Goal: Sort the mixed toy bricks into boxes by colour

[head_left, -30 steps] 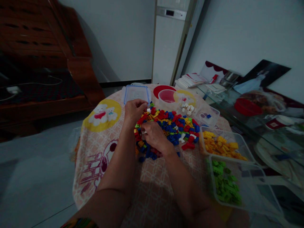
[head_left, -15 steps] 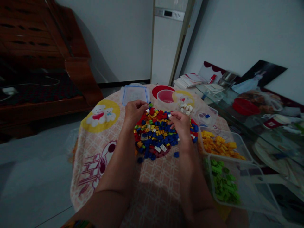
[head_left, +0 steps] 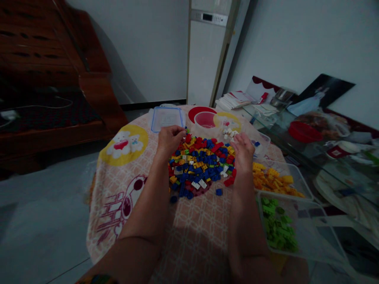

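Note:
A mixed pile of toy building bricks (head_left: 204,159), mostly blue, red and yellow with a few white and green ones, lies spread on the table. At its far left edge is my left hand (head_left: 169,140), thumb and fingers pinched together. A small pale bit shows at those fingertips, too small to name. Beyond the pile's right side, my right hand (head_left: 243,152) reaches toward a group of white bricks (head_left: 230,133) in a clear container. Its fingers are stretched out and I see no brick in them.
Clear boxes hold yellow bricks (head_left: 274,181) and green bricks (head_left: 278,227) on the right. A blue-rimmed clear lid (head_left: 167,119) and a pink round tub (head_left: 205,120) sit at the back. A cluttered glass table (head_left: 266,122) adjoins on the right.
My right hand has moved right, from above the pile to the white bricks; the white brick at its fingertips no longer shows there. My left hand has barely moved.

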Action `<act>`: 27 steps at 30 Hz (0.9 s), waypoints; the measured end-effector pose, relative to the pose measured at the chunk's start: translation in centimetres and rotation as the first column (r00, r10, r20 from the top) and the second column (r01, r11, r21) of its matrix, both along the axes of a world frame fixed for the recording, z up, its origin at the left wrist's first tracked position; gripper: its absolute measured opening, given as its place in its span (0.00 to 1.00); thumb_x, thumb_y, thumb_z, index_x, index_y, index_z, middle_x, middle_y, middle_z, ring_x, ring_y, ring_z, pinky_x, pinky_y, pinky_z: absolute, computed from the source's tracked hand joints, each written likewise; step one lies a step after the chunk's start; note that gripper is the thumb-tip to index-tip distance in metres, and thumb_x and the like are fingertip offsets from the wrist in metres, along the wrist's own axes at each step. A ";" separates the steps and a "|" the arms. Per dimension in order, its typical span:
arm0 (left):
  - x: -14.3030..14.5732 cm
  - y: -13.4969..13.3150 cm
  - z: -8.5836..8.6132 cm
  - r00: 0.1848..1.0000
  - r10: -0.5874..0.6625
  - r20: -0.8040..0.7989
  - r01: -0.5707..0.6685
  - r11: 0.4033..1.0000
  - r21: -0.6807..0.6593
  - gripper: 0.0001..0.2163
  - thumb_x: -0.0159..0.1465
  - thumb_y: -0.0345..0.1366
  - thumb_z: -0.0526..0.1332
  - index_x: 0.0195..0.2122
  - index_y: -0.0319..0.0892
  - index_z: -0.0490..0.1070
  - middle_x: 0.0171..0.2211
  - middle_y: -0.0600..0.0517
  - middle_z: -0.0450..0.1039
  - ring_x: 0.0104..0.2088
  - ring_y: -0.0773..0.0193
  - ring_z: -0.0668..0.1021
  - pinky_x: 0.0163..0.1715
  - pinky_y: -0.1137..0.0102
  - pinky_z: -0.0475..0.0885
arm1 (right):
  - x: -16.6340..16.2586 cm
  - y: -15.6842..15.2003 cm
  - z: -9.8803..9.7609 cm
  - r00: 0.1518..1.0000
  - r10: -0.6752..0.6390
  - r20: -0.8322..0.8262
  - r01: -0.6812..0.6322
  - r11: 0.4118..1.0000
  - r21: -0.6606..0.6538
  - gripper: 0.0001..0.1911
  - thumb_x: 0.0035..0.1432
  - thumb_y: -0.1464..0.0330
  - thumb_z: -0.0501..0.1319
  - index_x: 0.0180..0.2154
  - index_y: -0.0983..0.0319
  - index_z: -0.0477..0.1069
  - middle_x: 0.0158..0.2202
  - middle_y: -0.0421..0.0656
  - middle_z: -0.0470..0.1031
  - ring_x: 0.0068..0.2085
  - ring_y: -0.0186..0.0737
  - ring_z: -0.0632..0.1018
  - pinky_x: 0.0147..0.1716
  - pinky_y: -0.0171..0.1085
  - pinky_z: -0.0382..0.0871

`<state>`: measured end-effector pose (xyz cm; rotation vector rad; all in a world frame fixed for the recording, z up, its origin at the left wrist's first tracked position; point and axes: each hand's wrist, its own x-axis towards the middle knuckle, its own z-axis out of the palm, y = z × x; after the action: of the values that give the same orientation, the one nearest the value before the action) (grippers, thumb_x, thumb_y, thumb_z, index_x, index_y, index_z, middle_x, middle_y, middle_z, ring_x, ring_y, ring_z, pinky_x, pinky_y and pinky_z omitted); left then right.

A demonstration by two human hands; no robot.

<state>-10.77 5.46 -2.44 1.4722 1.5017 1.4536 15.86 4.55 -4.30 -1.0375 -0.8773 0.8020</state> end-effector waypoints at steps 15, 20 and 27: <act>2.7 -0.6 0.8 0.978 -0.176 -0.112 0.174 0.984 -0.027 0.10 0.56 0.39 0.64 0.34 0.40 0.81 0.23 0.51 0.78 0.25 0.64 0.78 0.27 0.72 0.72 | 3.3 -3.1 3.4 0.848 0.025 0.529 0.075 0.983 -0.168 0.09 0.47 0.64 0.63 0.26 0.62 0.79 0.19 0.40 0.75 0.22 0.39 0.76 0.20 0.35 0.70; 2.6 -0.8 1.0 0.977 -0.176 -0.120 0.175 0.984 -0.016 0.10 0.57 0.39 0.64 0.34 0.39 0.81 0.24 0.50 0.79 0.25 0.63 0.78 0.28 0.71 0.72 | -0.1 -4.9 5.1 0.568 0.307 0.764 -0.184 0.952 -0.247 0.07 0.47 0.71 0.65 0.20 0.60 0.78 0.16 0.38 0.73 0.21 0.36 0.73 0.23 0.33 0.65; 2.1 -0.8 1.4 0.987 -0.152 -0.055 0.153 0.988 0.006 0.12 0.56 0.41 0.64 0.33 0.39 0.80 0.23 0.51 0.77 0.24 0.65 0.77 0.26 0.73 0.69 | -6.8 -7.6 6.0 -0.102 0.525 0.845 -0.092 0.841 -0.534 0.07 0.55 0.71 0.65 0.28 0.61 0.83 0.31 0.50 0.83 0.37 0.48 0.83 0.37 0.38 0.71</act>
<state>-8.62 4.63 -1.03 1.6071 1.3816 1.3426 9.09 -3.07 1.74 -1.7729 -2.4985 0.4162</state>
